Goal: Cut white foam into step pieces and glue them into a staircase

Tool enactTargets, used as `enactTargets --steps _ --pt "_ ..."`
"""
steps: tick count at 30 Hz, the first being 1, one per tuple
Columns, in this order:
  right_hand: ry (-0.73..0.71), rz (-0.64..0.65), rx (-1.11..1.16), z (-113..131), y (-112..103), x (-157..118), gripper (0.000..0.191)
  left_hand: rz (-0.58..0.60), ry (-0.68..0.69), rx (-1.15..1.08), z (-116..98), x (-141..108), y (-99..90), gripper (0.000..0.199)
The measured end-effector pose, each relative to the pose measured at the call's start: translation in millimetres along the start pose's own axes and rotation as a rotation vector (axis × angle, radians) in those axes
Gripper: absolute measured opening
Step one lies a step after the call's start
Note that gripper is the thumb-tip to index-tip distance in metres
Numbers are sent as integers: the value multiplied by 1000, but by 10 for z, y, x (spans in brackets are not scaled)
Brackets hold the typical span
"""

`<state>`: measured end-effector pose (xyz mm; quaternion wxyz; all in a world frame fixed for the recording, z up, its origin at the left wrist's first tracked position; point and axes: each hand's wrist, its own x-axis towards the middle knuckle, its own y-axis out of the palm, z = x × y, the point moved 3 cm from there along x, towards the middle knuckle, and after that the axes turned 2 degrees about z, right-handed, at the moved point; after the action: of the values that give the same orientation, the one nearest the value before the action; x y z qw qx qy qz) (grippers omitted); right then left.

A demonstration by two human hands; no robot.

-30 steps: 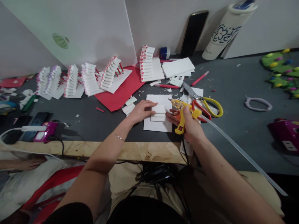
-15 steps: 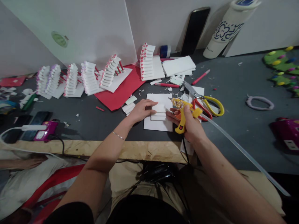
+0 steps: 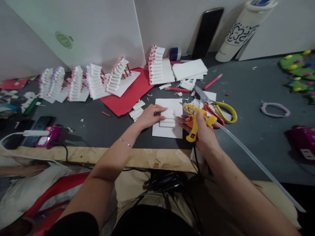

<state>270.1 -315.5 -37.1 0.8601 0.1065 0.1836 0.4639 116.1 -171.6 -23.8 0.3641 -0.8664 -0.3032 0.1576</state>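
A small stepped stack of white strips (image 3: 167, 124) lies on a white rectangular board (image 3: 162, 132) on the dark table. My left hand (image 3: 150, 115) has its thumb and index finger on either side of the top strip at its left end. In my right hand (image 3: 205, 132) is a yellow hot glue gun (image 3: 194, 126), its nozzle pointing left over the board's right edge. A long clear glue stick (image 3: 246, 157) sticks out of its back. The right fingertips are just off the strips' right ends.
Scissors (image 3: 225, 113) with yellow handles lie beside the glue gun, near red pens (image 3: 213, 81) and paper scraps. Behind stand white stair-like pieces (image 3: 115, 75), a red sheet (image 3: 133, 98), a phone (image 3: 208, 32) and a bottle (image 3: 236, 36). At left, another person's arm (image 3: 24, 171) shows.
My right fingers have drawn slightly right, away from the strips' ends, and the glue gun has shifted a little with them. The left hand stays at the top strip.
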Motion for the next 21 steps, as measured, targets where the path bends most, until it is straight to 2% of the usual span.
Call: enactTargets --steps 4,11,21 --pt "-19 64 6 21 45 -21 53 -3 25 -23 3 4 2 39" --pt "36 204 -27 -67 41 11 51 -25 75 -51 51 16 21 38" --pt "36 165 -32 -59 61 -4 52 -11 74 -43 52 15 20 40"
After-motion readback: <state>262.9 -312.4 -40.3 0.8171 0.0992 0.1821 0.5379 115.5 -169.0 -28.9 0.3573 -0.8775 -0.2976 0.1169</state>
